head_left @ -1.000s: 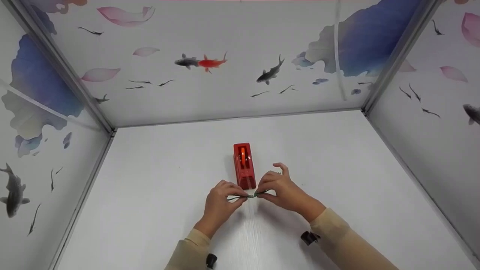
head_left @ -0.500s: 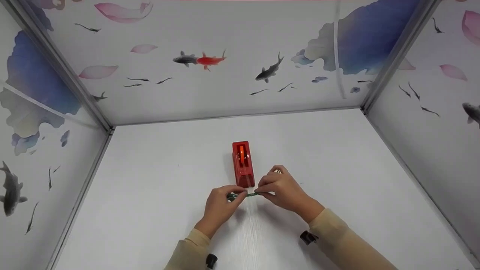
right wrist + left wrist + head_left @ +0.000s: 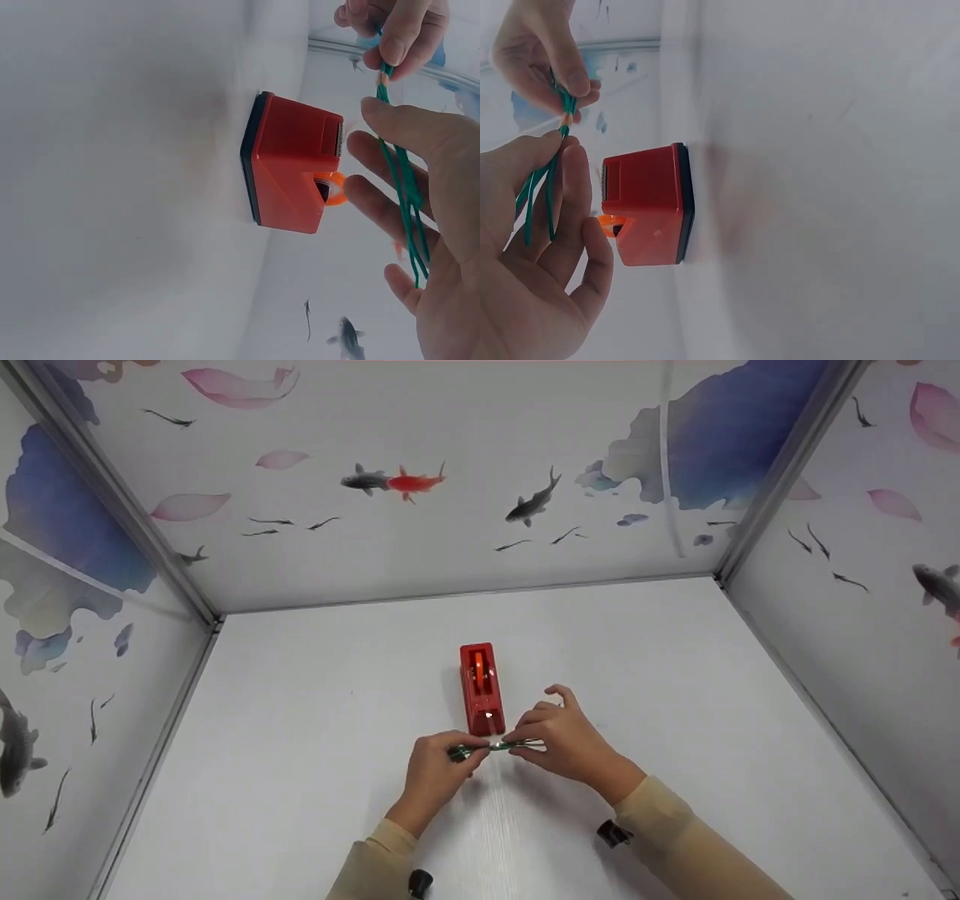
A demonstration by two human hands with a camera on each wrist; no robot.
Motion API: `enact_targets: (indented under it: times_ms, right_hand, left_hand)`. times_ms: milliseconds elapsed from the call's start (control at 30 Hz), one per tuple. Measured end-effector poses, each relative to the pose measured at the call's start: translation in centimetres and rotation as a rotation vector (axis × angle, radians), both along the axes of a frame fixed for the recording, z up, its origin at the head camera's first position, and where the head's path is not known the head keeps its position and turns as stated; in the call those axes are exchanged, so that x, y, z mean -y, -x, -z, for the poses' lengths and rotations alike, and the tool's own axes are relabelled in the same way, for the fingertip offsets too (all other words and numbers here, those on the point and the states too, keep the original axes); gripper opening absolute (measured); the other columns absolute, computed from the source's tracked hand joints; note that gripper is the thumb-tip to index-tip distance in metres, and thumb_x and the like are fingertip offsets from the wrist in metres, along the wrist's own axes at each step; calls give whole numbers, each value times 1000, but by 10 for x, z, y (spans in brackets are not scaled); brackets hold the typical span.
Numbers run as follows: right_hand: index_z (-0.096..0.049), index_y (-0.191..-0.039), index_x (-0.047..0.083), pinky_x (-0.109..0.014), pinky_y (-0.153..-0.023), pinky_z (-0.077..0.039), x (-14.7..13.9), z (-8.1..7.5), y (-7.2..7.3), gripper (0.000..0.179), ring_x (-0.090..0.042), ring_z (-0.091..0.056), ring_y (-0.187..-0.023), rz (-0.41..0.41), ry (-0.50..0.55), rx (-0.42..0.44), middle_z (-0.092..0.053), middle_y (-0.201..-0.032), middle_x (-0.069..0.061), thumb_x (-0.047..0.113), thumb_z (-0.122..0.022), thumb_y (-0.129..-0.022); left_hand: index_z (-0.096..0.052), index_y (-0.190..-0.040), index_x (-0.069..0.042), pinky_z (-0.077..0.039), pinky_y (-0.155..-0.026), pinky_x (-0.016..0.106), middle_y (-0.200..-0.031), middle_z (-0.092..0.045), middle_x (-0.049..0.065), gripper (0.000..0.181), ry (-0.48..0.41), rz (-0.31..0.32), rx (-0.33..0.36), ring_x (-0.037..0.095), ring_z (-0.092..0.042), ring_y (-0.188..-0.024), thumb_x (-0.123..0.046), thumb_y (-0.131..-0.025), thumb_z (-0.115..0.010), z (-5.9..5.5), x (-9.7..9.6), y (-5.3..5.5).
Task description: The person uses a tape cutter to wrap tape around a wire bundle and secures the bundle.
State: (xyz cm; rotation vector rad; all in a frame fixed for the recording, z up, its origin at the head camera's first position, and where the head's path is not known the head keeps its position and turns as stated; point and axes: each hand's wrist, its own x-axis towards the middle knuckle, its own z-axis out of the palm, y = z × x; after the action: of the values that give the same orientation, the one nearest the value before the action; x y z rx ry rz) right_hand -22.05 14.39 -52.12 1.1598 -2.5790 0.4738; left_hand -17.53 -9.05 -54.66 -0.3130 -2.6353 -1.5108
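Both hands pinch a bundle of thin green strands (image 3: 552, 196) between thumb and fingertips, just in front of a red tape dispenser (image 3: 480, 705). My left hand (image 3: 435, 772) holds one side, with loose strand ends hanging across its palm in the left wrist view. On the other side, my right hand (image 3: 574, 746) pinches close by, one finger raised; longer strands (image 3: 405, 187) run along its palm in the right wrist view. A peach-toned band (image 3: 566, 119) shows on the bundle in the short gap between the hands. Fingertips hide the gripped parts.
The dispenser stands on a white table (image 3: 337, 675), holding an orange-cored tape roll (image 3: 479, 669), with its toothed cutter (image 3: 340, 139) facing the hands. Panels printed with fish and petals enclose the table at the back and sides. Black wrist cameras (image 3: 615, 833) hang below the sleeves.
The hands stay together at the dispenser's near end while their fingers shift on the bundle. One right finger curled in, then lifted again. More strands now show inside the right hand.
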Motion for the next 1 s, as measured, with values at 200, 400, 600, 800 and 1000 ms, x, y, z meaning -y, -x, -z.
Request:
enact_targets:
  times_ms: [200, 400, 600, 800, 1000]
  right_hand:
    - [-84, -103, 31, -61, -113, -32, 0, -3, 0, 18, -6, -71, -88, 51, -65, 32, -79, -89, 14, 34, -86, -86]
    - [-84, -101, 30, -59, -112, -36, -2, -8, 0, 13, -6, -69, -82, 60, -75, 34, -79, -85, 15, 33, -83, -88]
    - [-85, -98, 29, -58, -110, -39, -2, -13, -1, 11, -4, -70, -82, 77, -77, 96, -79, -86, 15, 35, -80, -90]
    - [-85, -97, 29, -64, -113, -34, 2, -16, -5, 11, -6, -69, -84, 106, -68, 132, -79, -85, 16, 35, -77, -93]
    - [-84, -105, 20, -41, -90, -54, 1, -12, -3, 17, -2, -68, -75, 39, 25, 356, -79, -88, 11, 30, -74, -97]
  left_hand:
    - [-84, -101, -23, -60, -77, 26, -95, -79, -10, 13, 52, -9, -102, 4, -67, -82, -18, -89, -82, -1, 1, -1]
    - [-83, -101, -21, -61, -74, 31, -94, -79, -9, 15, 46, -3, -187, 6, -67, -78, -13, -89, -82, -1, 1, -1]
    - [-84, -101, -21, -56, -75, 27, -93, -79, -10, 16, 117, -23, -262, 16, -71, -78, -15, -86, -85, -1, 1, -2]
    - [-85, -100, -22, -49, -75, 28, -93, -79, -11, 18, 161, -54, -330, 12, -69, -77, -14, -84, -87, 1, 0, -2]
    - [-84, -97, -21, -49, -74, 27, -92, -78, -11, 17, 134, -70, -371, 13, -68, -75, -12, -83, -87, 0, -2, -1]
